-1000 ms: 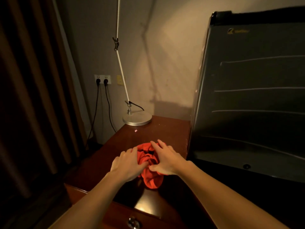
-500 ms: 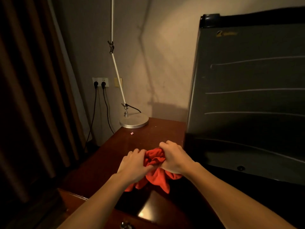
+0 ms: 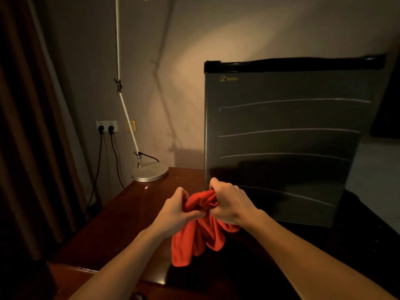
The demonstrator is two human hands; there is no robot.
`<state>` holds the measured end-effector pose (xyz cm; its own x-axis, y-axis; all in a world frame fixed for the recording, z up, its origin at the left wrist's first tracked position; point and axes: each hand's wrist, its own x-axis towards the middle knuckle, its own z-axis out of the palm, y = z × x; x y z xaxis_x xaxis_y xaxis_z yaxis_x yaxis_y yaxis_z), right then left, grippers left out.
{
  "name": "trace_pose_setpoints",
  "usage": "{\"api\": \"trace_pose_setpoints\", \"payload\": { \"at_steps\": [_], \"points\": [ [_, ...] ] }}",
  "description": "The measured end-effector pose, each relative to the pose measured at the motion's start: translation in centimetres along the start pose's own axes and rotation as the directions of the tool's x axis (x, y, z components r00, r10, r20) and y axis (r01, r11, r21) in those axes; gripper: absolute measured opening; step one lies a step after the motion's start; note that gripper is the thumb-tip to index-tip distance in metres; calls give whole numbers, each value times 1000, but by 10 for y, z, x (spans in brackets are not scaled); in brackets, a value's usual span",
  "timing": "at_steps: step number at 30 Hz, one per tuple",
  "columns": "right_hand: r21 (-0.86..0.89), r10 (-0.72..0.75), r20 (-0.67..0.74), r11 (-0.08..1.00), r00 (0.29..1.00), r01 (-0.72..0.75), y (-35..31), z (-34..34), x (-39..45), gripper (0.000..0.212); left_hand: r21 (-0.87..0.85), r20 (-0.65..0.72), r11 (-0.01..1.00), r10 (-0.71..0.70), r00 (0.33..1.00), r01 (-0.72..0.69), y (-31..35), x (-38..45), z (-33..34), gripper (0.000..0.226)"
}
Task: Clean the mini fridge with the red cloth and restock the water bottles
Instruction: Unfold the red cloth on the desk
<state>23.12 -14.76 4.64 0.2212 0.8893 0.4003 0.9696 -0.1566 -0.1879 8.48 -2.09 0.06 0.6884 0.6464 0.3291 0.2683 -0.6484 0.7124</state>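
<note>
A red cloth (image 3: 198, 237) hangs bunched from both hands above the wooden table (image 3: 121, 224). My left hand (image 3: 176, 210) grips its left side and my right hand (image 3: 228, 204) grips its right side, fists close together. The dark grey mini fridge (image 3: 281, 135) stands on the table just right of my hands, its door closed and its black top edge visible. No water bottles are in view.
A metal desk lamp (image 3: 149, 173) with a long white arm stands at the table's back edge. A small pink scrap (image 3: 146, 187) lies near it. Two plugs sit in a wall socket (image 3: 107, 126). A brown curtain (image 3: 28, 126) fills the left side.
Both hands have lifted the red cloth off the table, and it now hangs from them. The view has tilted up, so the fridge's whole front shows.
</note>
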Motion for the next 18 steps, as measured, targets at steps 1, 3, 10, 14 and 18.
{"api": "trace_pose_setpoints", "payload": {
  "at_steps": [1, 3, 10, 14, 18],
  "points": [
    [-14, 12, -9, 1000, 1000, -12, 4, -5, -4, 31, -14, -14, 999, 37, 999, -37, 5, 1, 1, 45],
    [-46, 22, -25, 999, 999, -23, 12, -12, -12, 30, -30, -53, 995, 91, 994, -93, 12, 4, 2, 32],
    [-80, 11, 55, 997, 998, -7, 37, -37, -35, 42, -69, -215, 977, 182, 960, -201, 47, 20, 13, 24],
    [-171, -13, 26, 985, 1000, 17, 46, -52, -41, 31, -89, -194, 965, 226, 955, -246, 64, 27, 23, 20],
    [-154, 26, -56, 987, 998, -34, 53, -61, -41, 21, -107, -97, 964, 234, 967, -244, 74, 27, 30, 20]
  ]
}}
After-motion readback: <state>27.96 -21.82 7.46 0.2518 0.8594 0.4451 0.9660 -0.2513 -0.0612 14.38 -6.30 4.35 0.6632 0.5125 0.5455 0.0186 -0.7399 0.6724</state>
